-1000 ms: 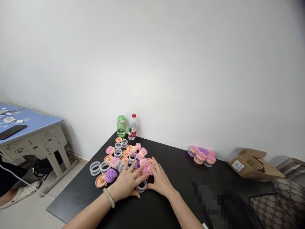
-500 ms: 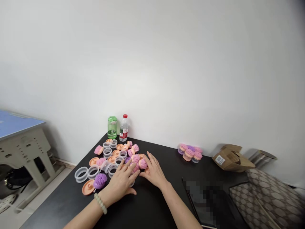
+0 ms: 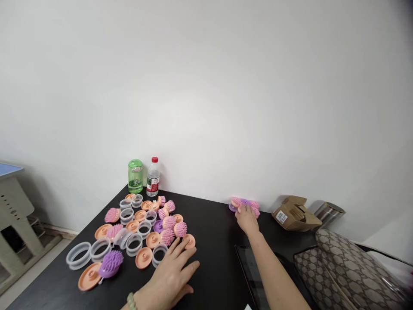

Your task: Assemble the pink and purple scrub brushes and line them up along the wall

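Moved away from the left hand point(image 3: 171, 276), the right hand point(image 3: 248, 220) is hiding some bristly brushes point(image 3: 255, 206), its grip unclear; left fingers are splaying loose, smooth translucent rings point(image 3: 134, 252) lying just beside.

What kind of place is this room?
Maybe a classroom or simple workroom, though I can't be sure. There's a black table covered with many loose pink bristly pieces and see-through rings, plus part of a blue-topped desk at the left.
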The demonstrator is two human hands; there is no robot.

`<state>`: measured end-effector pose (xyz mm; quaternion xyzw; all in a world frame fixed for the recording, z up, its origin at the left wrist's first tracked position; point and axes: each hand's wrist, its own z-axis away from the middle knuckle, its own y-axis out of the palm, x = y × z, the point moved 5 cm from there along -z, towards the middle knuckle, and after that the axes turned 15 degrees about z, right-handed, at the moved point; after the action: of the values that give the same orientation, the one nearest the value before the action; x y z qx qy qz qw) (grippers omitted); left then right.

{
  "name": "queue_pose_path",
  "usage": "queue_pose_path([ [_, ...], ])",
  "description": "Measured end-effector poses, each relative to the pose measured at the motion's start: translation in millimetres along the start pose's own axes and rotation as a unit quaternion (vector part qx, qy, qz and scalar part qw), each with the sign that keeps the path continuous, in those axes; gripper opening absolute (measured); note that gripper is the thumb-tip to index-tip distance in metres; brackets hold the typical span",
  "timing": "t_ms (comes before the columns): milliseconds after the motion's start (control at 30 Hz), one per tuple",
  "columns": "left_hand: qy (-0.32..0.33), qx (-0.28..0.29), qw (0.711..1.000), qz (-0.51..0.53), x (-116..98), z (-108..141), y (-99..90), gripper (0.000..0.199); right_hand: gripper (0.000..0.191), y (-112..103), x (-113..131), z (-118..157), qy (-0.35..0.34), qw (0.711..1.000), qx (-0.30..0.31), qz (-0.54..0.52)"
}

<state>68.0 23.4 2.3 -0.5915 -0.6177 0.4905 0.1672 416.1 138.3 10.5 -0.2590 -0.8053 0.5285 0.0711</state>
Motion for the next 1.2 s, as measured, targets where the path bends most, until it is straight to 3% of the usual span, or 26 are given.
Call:
queue_pose_path([
  [233, 0.001, -0.027, 0.999, 0.022, 2, 15, -6.7, 0.054, 0.035, -17, 14, 10, 0.012, 0.999, 0.034, -0.001],
  [367, 0.012, -0.036, 0.999, 0.024, 2, 16, -8.4, 0.047, 0.032, -44, 45, 33, -0.024, 0.997, 0.048, -0.06],
  [500, -0.007, -0.092, 0.996, 0.02, 4, 19, -12.3, 0.054, 0.027, -81, 90, 83, -0.083, 0.984, 0.037, -0.156],
  [667, -0.07, -0.197, 0.977, 0.028, 15, 24, -23.3, 0.066, 0.049, -125, 130, 158, -0.164, 0.937, 0.017, -0.307],
  [733, -0.061, -0.205, 0.975, 0.051, 16, 24, -25.3, 0.061, 0.046, -135, 135, 176, -0.198, 0.882, 0.024, -0.428],
  [800, -0.058, -0.201, 0.974, 0.085, 16, 23, -25.4, 0.054, 0.041, -138, 134, 184, -0.214, 0.818, 0.04, -0.533],
  [867, -0.073, -0.199, 0.97, 0.118, 17, 23, -24.5, 0.048, 0.037, -134, 131, 185, -0.21, 0.785, 0.062, -0.58],
  [1033, -0.092, -0.201, 0.962, 0.163, 20, 22, -22.2, 0.031, 0.033, -121, 130, 184, -0.174, 0.789, 0.091, -0.582],
  [1200, -0.139, -0.189, 0.956, 0.177, 26, 21, -24.1, 0.027, 0.03, -130, 128, 187, -0.191, 0.8, 0.089, -0.562],
])
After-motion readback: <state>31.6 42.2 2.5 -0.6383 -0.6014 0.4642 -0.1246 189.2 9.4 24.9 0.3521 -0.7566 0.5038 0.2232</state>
